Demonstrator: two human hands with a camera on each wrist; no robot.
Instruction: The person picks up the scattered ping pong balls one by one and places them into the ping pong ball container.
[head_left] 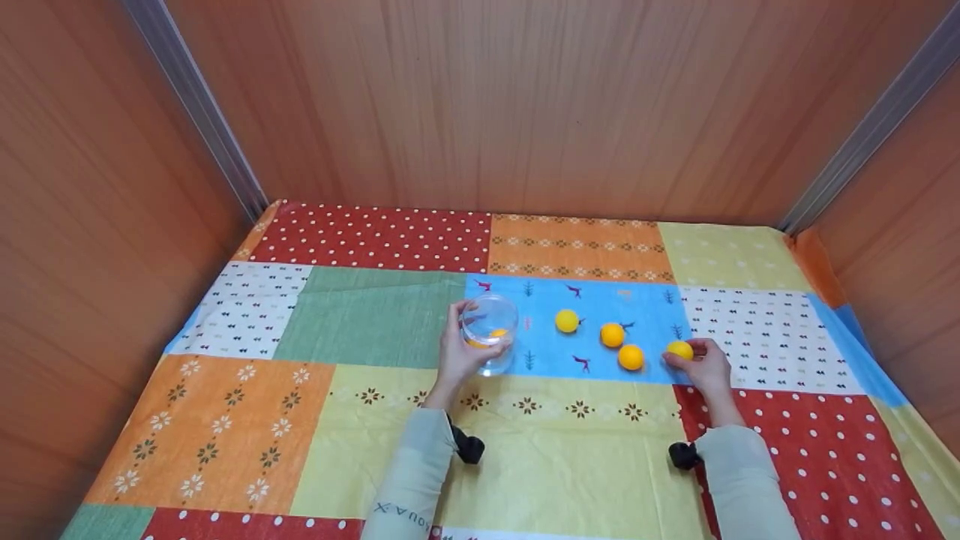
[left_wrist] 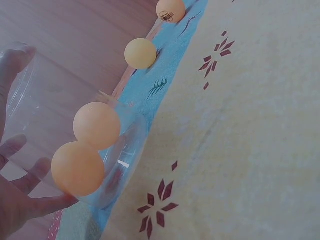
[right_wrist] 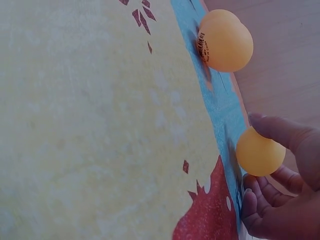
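Observation:
My left hand grips a clear cylindrical container, fingers and thumb curled around its sides. Inside it, the left wrist view shows two orange ping-pong balls, an upper ball and a lower ball. At the right of the blue patch, my right hand pinches a yellow-orange ping-pong ball between thumb and fingers; the right wrist view shows this held ball close up. Between the hands lie a yellow ball and two orange balls, one farther back and one nearer.
A patchwork cloth in several colours covers the table, with some wrinkles. Wood-grain panels stand behind and on both sides, joined by metal corner posts. Black wrist cameras, such as the left one, sit at both cuffs.

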